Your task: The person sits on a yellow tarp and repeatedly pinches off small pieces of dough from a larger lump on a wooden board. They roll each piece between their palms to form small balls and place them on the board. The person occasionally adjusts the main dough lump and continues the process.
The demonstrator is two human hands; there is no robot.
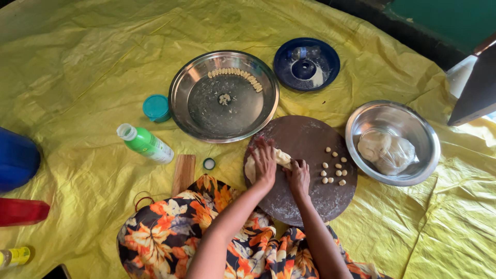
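Floral lap (170,232), left hand (265,161) spread flat on dough (281,156), right hand (298,175) curled beside it (both pressing), round board (310,139).

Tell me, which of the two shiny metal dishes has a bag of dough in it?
The deep steel bowl right of the round board; the flat steel tray holds only small shaped pieces.

Bright, even daylight, soft shadows, glare on the steel plate (223,96), sharp focus, slight bending at the edges.
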